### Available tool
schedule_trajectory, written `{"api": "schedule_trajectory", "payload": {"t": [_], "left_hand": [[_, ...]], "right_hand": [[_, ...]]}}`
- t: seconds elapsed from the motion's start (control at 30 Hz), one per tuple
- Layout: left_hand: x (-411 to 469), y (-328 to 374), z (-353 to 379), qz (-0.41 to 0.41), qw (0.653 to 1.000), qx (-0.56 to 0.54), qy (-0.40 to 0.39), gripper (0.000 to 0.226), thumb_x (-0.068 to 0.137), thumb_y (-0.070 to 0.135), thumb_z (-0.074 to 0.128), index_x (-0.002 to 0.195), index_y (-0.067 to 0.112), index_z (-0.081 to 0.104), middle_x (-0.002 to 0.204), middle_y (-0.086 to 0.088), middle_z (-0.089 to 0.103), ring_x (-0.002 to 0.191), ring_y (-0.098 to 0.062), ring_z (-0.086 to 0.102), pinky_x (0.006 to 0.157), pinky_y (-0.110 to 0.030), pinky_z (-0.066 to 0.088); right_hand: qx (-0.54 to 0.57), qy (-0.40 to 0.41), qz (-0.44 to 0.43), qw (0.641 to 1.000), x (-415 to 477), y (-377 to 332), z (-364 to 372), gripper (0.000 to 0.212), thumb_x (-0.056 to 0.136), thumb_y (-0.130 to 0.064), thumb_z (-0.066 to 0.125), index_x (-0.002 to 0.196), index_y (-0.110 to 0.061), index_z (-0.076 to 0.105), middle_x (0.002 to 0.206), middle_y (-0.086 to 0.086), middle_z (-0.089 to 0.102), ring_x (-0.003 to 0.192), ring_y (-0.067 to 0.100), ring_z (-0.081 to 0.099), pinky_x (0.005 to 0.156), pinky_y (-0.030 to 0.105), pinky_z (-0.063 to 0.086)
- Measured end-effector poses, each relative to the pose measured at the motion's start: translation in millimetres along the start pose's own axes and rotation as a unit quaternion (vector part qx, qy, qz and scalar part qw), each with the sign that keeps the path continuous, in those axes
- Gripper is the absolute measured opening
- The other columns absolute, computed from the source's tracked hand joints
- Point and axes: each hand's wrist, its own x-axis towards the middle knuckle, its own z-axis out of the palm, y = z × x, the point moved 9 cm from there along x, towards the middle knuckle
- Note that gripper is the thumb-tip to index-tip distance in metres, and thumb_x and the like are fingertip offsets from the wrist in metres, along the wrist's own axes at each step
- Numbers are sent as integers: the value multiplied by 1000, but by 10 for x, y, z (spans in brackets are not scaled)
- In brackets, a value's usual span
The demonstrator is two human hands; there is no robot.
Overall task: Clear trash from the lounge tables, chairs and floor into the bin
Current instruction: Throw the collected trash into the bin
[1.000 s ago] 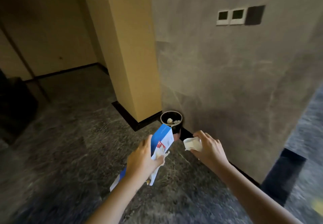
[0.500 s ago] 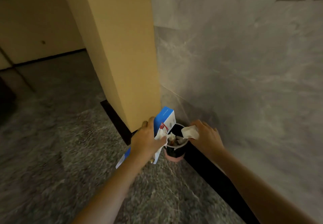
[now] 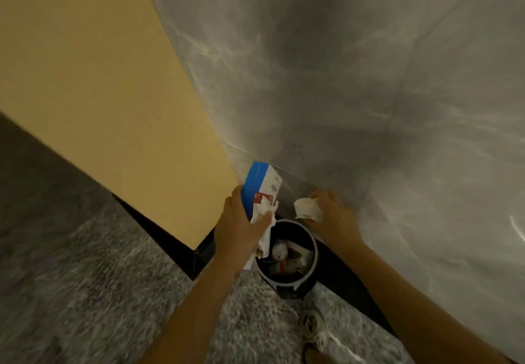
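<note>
Bin (image 3: 295,288) beside wall (image 3: 369,108) — carton (image 3: 262,183), tissue (image 3: 306,209) at rim

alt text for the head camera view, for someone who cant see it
A person's left hand grips a blue and white carton and the right hand holds a crumpled white paper, both right by the open top of a small black bin with trash in it. The bin stands on the floor where a yellow pillar meets a grey marble wall.

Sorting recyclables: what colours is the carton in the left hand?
The carton is blue and white with a red patch; head view.
</note>
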Motion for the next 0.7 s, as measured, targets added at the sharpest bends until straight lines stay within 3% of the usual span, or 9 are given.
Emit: {"api": "schedule_trajectory", "payload": {"t": [0.13, 0.27, 0.47, 0.6, 0.7], "left_hand": [[635, -548, 665, -79, 994, -61, -53, 85, 77, 43, 71, 144, 16, 26, 139, -6, 43, 123, -25, 47, 94, -42, 46], [1006, -1018, 1282, -116, 986, -96, -69, 80, 76, 38, 73, 141, 18, 30, 133, -3, 47, 117, -21, 51, 85, -29, 44], [1213, -1697, 2226, -149, 973, -123, -130, 78, 75, 36, 75, 139, 16, 35, 129, -4, 50, 116, -22, 52, 92, -45, 49], [1297, -2132, 2704, -158, 962, -150, -163, 77, 75, 31, 76, 138, 14, 35, 131, -6, 50, 119, -21, 51, 95, -41, 47], [1309, -2400, 3003, -146, 958, -127, -211, 81, 77, 35, 73, 142, 12, 29, 138, -7, 44, 125, -22, 45, 101, -37, 42]], "right_hand": [[23, -19, 96, 995, 528, 432, 531, 46, 82, -29, 68, 122, -17, 47, 126, 7, 51, 105, 28, 55, 91, 37, 42], [25, -20, 164, 986, 780, 817, 1063, 41, 80, -25, 68, 115, -19, 48, 123, 6, 50, 101, 29, 56, 88, 38, 42], [29, -11, 255, 966, 911, 1338, 1911, 46, 76, -21, 72, 116, -20, 48, 123, 4, 49, 99, 28, 58, 86, 42, 48], [60, 19, 337, 939, 892, 1648, 2458, 48, 76, -24, 73, 117, -21, 48, 123, 4, 46, 102, 30, 55, 86, 43, 49], [61, 9, 371, 926, 885, 1757, 2894, 59, 75, -34, 73, 126, -22, 45, 133, 4, 41, 116, 29, 46, 97, 44, 43]]}}
